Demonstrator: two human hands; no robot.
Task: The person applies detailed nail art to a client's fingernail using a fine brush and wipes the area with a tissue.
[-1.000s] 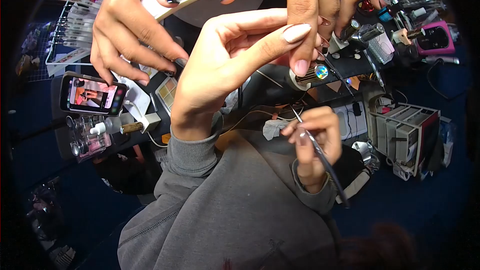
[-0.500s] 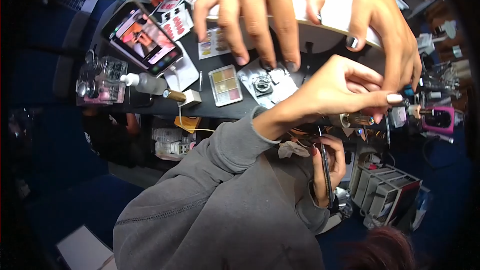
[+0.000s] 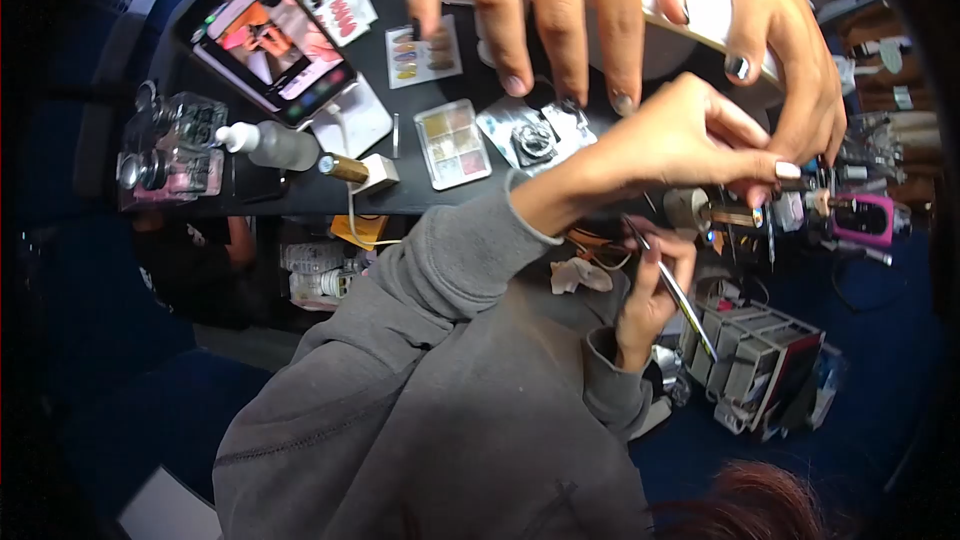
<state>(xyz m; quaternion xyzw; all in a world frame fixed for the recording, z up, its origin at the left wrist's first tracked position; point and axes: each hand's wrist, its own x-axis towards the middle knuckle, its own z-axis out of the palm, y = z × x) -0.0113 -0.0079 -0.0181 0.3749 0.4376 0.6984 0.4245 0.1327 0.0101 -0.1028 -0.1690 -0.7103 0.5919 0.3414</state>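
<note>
Gripping narrowly: right hand is holding slim brush, dark-tipped, glinting silver along its slant | left hand is touching another person's hand; cannot tell its grip, partly hidden

Slim pen-like tool in your right hand: fine dark tip, shiny metallic shaft, yellowish butt. Slants, tip up-left, butt down-right, pinched between your thumb and fingers. Tip apart from other person's hand. That hand: reaches down from top, back showing, thumb spread, thumbnail dark, glossy, pale patch. Finger end held by your left hand, partly hidden in grip.
</note>
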